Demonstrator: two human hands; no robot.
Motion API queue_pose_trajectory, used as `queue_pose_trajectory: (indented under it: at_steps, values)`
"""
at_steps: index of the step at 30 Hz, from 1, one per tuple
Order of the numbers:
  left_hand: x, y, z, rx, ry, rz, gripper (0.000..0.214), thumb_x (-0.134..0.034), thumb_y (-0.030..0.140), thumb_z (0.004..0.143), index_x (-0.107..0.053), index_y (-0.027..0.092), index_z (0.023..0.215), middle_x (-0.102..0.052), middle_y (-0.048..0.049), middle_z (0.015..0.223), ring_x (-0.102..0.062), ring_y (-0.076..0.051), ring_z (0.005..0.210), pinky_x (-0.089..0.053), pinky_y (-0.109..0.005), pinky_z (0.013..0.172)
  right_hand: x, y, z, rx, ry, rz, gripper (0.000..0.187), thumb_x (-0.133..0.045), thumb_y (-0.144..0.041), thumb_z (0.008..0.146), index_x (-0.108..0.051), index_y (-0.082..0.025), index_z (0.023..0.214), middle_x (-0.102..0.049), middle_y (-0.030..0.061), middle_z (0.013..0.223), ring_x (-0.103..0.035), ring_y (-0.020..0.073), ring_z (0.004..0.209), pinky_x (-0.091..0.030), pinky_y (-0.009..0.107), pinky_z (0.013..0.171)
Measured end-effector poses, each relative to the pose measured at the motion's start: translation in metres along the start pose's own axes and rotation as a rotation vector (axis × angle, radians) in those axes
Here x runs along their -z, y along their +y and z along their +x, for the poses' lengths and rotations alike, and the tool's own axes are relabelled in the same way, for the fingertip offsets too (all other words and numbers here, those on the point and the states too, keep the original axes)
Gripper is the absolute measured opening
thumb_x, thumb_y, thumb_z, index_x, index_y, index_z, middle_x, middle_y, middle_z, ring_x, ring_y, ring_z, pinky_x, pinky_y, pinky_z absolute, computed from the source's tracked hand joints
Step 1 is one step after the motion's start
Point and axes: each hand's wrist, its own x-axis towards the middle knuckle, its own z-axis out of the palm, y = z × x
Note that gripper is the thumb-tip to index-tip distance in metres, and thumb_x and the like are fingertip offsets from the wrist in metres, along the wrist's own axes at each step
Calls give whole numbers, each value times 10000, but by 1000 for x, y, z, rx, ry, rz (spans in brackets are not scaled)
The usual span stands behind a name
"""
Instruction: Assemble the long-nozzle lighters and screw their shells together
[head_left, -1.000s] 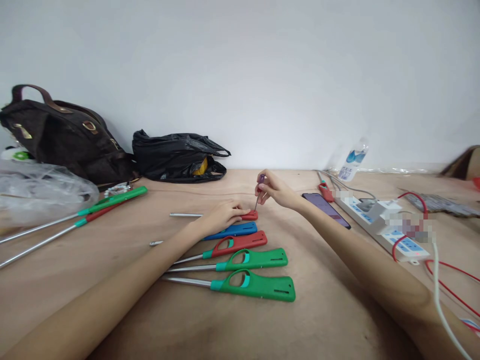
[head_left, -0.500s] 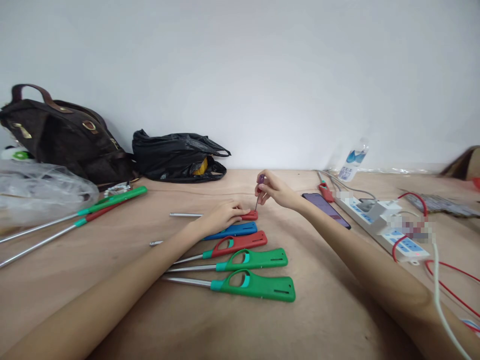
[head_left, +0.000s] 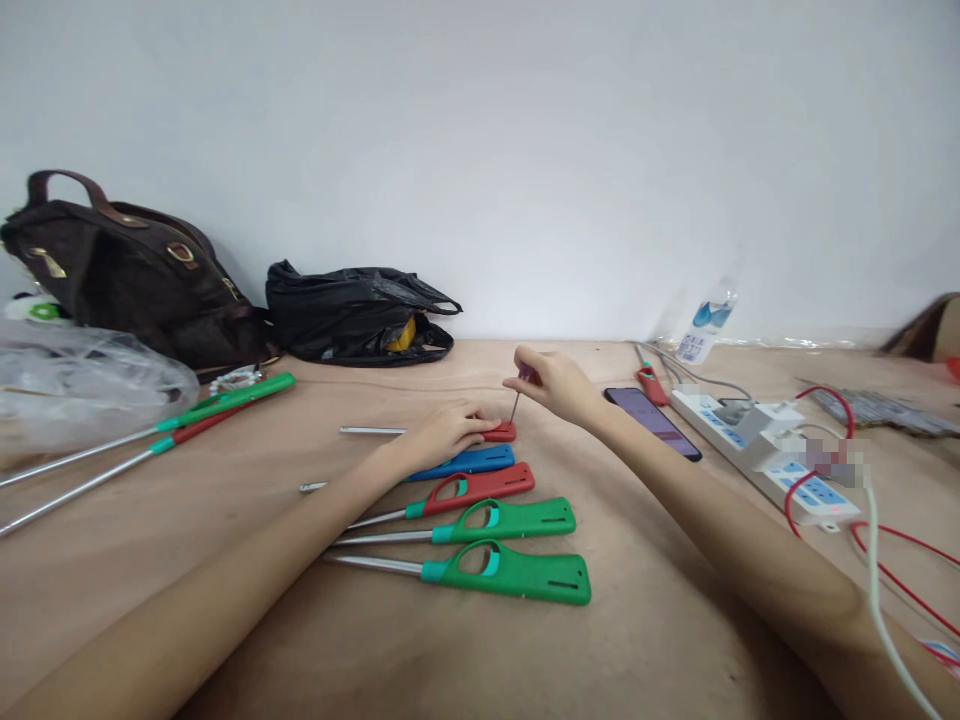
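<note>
My left hand (head_left: 442, 432) lies closed over a red long-nosed lighter (head_left: 501, 432), pressing it to the wooden table (head_left: 637, 620). My right hand (head_left: 555, 383) pinches a small purple-handled screwdriver (head_left: 519, 390), its tip pointing down onto the red handle's end. Toward me lies a row of more lighters: a blue one (head_left: 472, 461), a red one (head_left: 480, 485) and two green ones (head_left: 517, 519) (head_left: 517, 572), their metal tubes pointing left.
A brown handbag (head_left: 127, 270) and a black plastic bag (head_left: 360, 312) stand at the back left, with a clear bag (head_left: 75, 385) and two more lighters (head_left: 187, 412) in front. A phone (head_left: 651, 418), power strip (head_left: 765, 445), cables and a water bottle (head_left: 705, 320) lie right.
My right hand has turned over the screwdriver, its fingers now covering more of the purple handle. My left hand and the lighters have stayed put.
</note>
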Motion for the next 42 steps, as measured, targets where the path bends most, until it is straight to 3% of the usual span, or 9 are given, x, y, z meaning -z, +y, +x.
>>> queue_pose_trajectory:
  at_steps: [4, 10, 13, 17, 24, 29, 34, 38, 42]
  values:
    - [1, 1, 0, 5, -9, 14, 309, -480, 243, 963, -638, 238, 1229, -620, -73, 996, -579, -192, 889, -470, -309, 800, 11, -16, 8, 37, -38, -349, 261, -400, -318, 977, -555, -161, 838, -680, 126, 892, -621, 233, 812, -386, 303, 667]
    - [4, 4, 1, 24, -18, -2, 324, -487, 210, 954, -628, 228, 1245, -625, -80, 1007, -578, -197, 891, -472, -320, 808, 24, -33, 23, 42, -254, -538, 283, -357, -202, 976, -616, -125, 892, -710, 175, 884, -659, 269, 806, -393, 319, 639]
    - [4, 3, 1, 13, -9, -34, 306, -477, 225, 961, -645, 234, 1217, -624, -74, 1011, -575, -189, 894, -469, -312, 817, 25, -36, 24, -29, -256, -532, 304, -401, -328, 988, -605, -103, 987, -712, 212, 909, -668, 307, 833, -410, 335, 638]
    - [4, 4, 0, 20, -4, -47, 304, -471, 246, 966, -648, 223, 1212, -623, -76, 987, -573, -192, 891, -466, -321, 827, 22, -37, 26, -47, -292, -428, 224, -491, -246, 950, -570, -93, 1093, -708, 217, 995, -659, 301, 909, -440, 335, 689]
    - [6, 6, 0, 27, -19, -23, 312, -474, 209, 961, -631, 227, 1230, -626, -70, 1013, -582, -185, 894, -464, -307, 830, 16, -32, 32, -140, -216, -446, 324, -518, -373, 943, -666, -118, 809, -699, 234, 927, -655, 356, 907, -465, 431, 755]
    - [7, 7, 1, 28, -39, -14, 318, -500, 189, 947, -624, 211, 1239, -625, -81, 1047, -584, -200, 926, -463, -311, 822, 25, -23, 27, -91, -328, -405, 146, -560, -227, 905, -642, -122, 965, -704, 188, 984, -655, 294, 922, -467, 357, 739]
    - [8, 7, 1, 29, -45, -7, 322, -499, 186, 948, -623, 219, 1243, -626, -80, 1043, -582, -196, 918, -463, -300, 801, 28, -30, 29, -115, -310, -508, 368, -469, -378, 966, -659, -111, 799, -704, 214, 849, -674, 335, 863, -458, 407, 742]
    - [8, 7, 2, 30, -51, 10, 326, -503, 188, 947, -618, 210, 1252, -627, -83, 1025, -581, -205, 920, -464, -309, 802, 30, -34, 28, -37, -343, -369, 191, -490, -205, 941, -615, -99, 1039, -701, 178, 1037, -661, 268, 940, -458, 316, 720]
    - [8, 7, 2, 49, -66, 3, 313, -507, 187, 945, -633, 200, 1232, -626, -89, 1039, -583, -216, 940, -464, -325, 823, 28, -36, 31, -75, -363, -491, 211, -492, -248, 952, -643, -102, 934, -712, 188, 974, -672, 270, 899, -440, 304, 676]
